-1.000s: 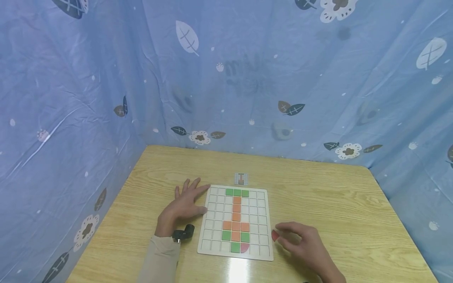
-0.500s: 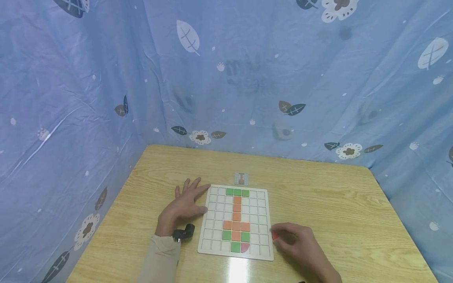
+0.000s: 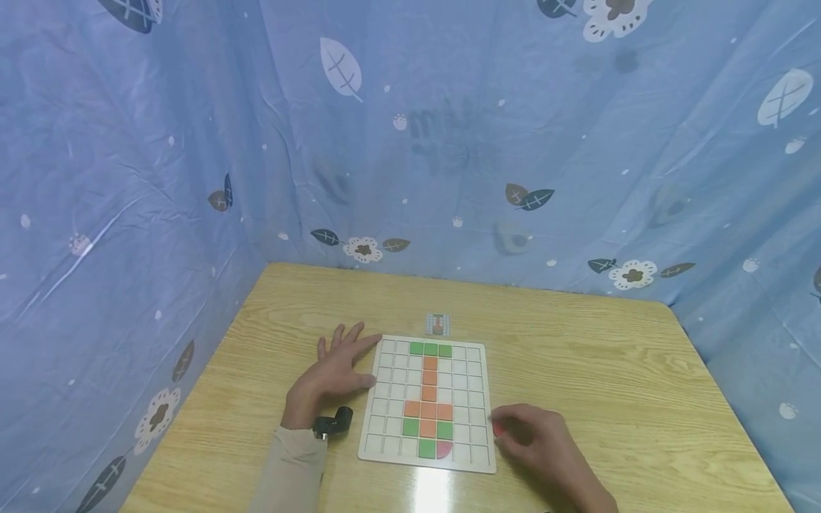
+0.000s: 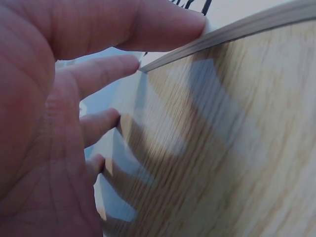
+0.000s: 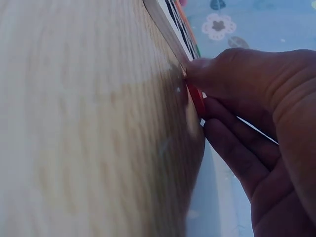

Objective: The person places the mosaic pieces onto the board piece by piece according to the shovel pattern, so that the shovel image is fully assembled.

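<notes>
A pale square board [image 3: 474,415] with a grid of shallow cells lies on the table. My left hand [image 3: 333,370] has its fingers spread on the table, with thumb and index fingertip touching the board's left edge. Against the right edge, my right hand [image 3: 545,434] pinches a small red piece [image 5: 196,101], mostly covered by the fingers in the head view. Set in the cells are green square tiles [image 3: 430,349], a column and crossbar of orange tiles [image 3: 427,409], and a red rounded-corner tile [image 3: 444,449] in the bottom row.
Behind the board lies a small picture card [image 3: 438,325] with a grid pattern. Wood-grain table [image 3: 596,363] extends on both sides. A blue patterned curtain [image 3: 410,142] hangs around the back and sides.
My right hand has moved slightly left to the board's right edge with the red piece, its fingers now covering more of it. The left hand stays in place.
</notes>
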A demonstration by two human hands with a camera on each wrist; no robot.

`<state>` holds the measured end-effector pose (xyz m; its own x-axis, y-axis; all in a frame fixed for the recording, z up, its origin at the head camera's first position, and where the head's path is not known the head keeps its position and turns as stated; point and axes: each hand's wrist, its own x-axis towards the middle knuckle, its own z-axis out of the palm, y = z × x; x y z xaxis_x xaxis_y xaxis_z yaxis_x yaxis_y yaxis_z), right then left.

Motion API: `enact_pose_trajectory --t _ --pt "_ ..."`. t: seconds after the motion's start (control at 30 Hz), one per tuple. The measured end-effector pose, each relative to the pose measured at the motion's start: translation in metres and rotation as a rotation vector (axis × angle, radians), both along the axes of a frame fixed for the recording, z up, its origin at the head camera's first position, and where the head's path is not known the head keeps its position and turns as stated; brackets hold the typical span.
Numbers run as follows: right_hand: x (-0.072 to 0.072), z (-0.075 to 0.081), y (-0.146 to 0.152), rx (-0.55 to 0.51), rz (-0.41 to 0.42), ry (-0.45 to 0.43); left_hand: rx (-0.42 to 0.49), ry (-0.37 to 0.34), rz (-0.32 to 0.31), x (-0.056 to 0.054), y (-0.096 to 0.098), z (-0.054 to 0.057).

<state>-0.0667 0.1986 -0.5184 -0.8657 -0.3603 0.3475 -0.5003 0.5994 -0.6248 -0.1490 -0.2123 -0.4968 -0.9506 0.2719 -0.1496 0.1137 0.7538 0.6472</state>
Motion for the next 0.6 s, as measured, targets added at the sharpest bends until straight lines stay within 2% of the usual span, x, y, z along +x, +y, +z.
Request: enact_pose_trajectory --t 0.13,0.4,0.6 --pt "0.0003 0.0002 -0.0013 0.004 0.003 0.004 0.001 0.003 0.002 -0.0002 0.0001 -0.0005" --pt "0.0001 -0.0011 -0.0010 0.047 -0.074 0.017 0.005 0.003 0.006 0.0001 0.0006 -0.0005" --pt "-0.0002 -0.0007 -0.0005 0.046 -0.076 0.034 0.005 0.008 0.008 -0.0002 0.0011 0.0004"
